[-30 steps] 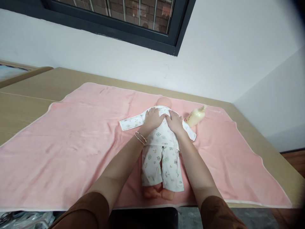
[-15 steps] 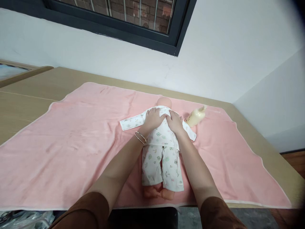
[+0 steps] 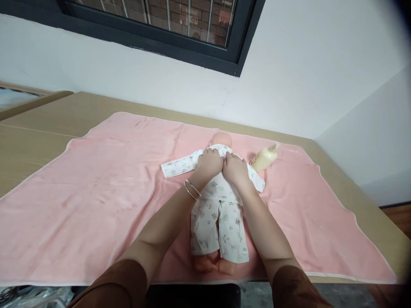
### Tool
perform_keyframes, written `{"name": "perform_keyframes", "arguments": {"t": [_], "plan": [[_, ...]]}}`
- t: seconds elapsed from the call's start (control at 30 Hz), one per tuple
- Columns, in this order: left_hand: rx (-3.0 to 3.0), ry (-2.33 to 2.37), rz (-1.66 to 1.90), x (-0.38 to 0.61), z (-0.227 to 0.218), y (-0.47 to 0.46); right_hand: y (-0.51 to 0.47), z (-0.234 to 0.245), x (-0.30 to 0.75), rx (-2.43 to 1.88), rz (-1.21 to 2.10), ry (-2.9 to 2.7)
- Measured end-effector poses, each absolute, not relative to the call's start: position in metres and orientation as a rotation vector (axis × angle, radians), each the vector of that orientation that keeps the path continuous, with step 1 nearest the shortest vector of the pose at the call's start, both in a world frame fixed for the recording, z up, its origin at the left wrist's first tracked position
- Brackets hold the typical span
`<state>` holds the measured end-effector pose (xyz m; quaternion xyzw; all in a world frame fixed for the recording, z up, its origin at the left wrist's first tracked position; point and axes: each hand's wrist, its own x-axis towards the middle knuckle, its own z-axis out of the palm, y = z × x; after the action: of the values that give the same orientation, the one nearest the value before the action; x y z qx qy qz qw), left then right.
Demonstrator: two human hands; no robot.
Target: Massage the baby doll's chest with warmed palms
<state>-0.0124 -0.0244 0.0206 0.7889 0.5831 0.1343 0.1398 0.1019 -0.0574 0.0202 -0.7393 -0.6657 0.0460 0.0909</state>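
Note:
A baby doll (image 3: 221, 139) in white printed pyjamas (image 3: 218, 222) lies along a pink towel (image 3: 105, 179), head away from me, bare feet near the table's front edge. My left hand (image 3: 209, 162) rests on the doll's upper torso, fingers curled onto the shirt near the collar. A bracelet circles that wrist. My right hand (image 3: 234, 167) lies beside it on the right of the torso, fingers bent onto the cloth. The two hands touch at the doll's middle. The shirt's empty left sleeve (image 3: 178, 164) lies flat on the towel.
A cream bottle (image 3: 265, 157) lies on its side on the towel just right of the doll's shoulder. The towel covers a wooden table (image 3: 38, 128) set against a white wall below a dark-framed window (image 3: 180, 38). Clutter shows below the table's front-left edge.
Both hands have drawn slightly closer together and a little higher on the doll's chest, fingers more curled. The doll and bottle have stayed put.

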Motion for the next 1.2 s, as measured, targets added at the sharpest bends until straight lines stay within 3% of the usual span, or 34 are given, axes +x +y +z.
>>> {"name": "perform_keyframes", "arguments": {"t": [0.17, 0.33, 0.67, 1.0, 1.2], "plan": [[2.278, 1.673, 0.255, -0.010, 0.035, -0.032, -0.052, 0.018, 0.111, -2.180, 0.191, -1.974], [2.270, 1.639, 0.479, -0.015, 0.011, -0.015, -0.033, -0.002, 0.127, -2.190, 0.308, -1.859], [2.256, 1.802, 0.307, 0.002, 0.028, -0.037, -0.062, 0.026, 0.103, -2.216, 0.099, -2.111], [2.259, 1.656, 0.411, -0.009, 0.005, -0.016, -0.033, 0.002, 0.133, -2.190, 0.366, -1.940], [2.298, 1.592, 0.277, -0.014, 0.036, -0.034, -0.056, 0.025, 0.111, -2.259, 0.202, -1.992]]}}
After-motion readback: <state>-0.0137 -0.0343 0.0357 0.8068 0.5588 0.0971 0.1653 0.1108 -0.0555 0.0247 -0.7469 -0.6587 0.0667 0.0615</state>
